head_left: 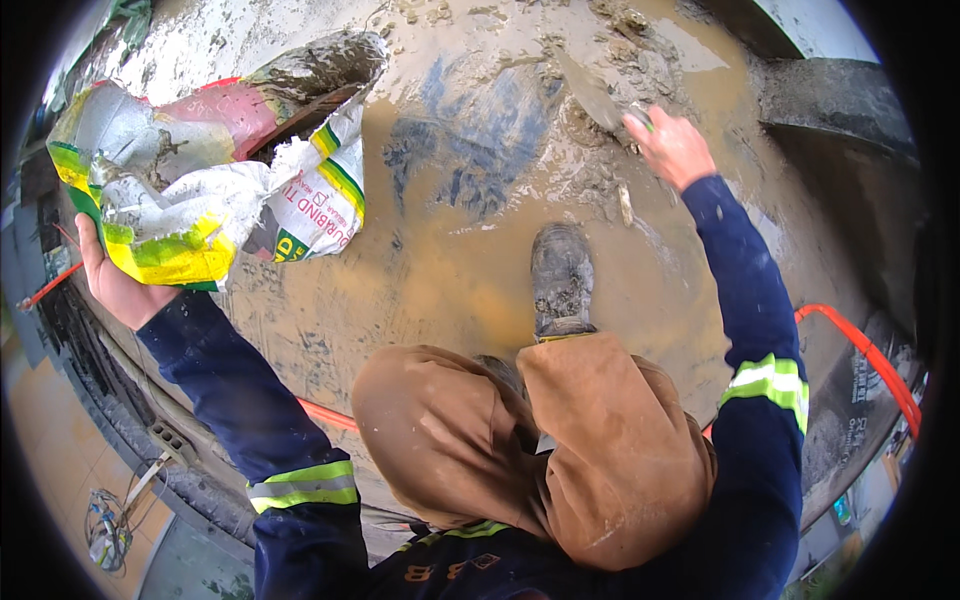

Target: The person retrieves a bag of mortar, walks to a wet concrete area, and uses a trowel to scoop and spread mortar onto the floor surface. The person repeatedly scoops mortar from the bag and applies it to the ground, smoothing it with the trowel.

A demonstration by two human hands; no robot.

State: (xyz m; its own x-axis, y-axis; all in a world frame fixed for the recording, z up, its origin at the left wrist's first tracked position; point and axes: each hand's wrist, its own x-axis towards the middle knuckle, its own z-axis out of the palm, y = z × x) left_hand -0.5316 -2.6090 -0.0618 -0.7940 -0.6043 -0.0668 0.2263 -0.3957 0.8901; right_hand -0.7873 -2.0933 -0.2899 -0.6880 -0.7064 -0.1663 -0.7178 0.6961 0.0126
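My left hand (pixel 118 270) grips the lower left edge of a torn plastic sack (pixel 175 258), white with yellow and green bands. The sack lies crumpled and gaping, with grey dirt smeared inside; part of my fingers is hidden behind it. In my right hand (pixel 675 148), closed around a handle with some green on it, is a trowel. Its flat, mud-coated blade (pixel 588 92) points up and to the left, low over wet grey sludge (pixel 635 50). Whether the blade touches the sludge, I cannot tell.
Brown muddy water covers the floor (pixel 440 290). My mud-caked boot (pixel 562 280) stands in it, below a short pale stick (pixel 626 205). An orange hose (pixel 872 355) curves at the right, near a dark raised ledge (pixel 840 100). A holed block (pixel 172 438) sits at lower left.
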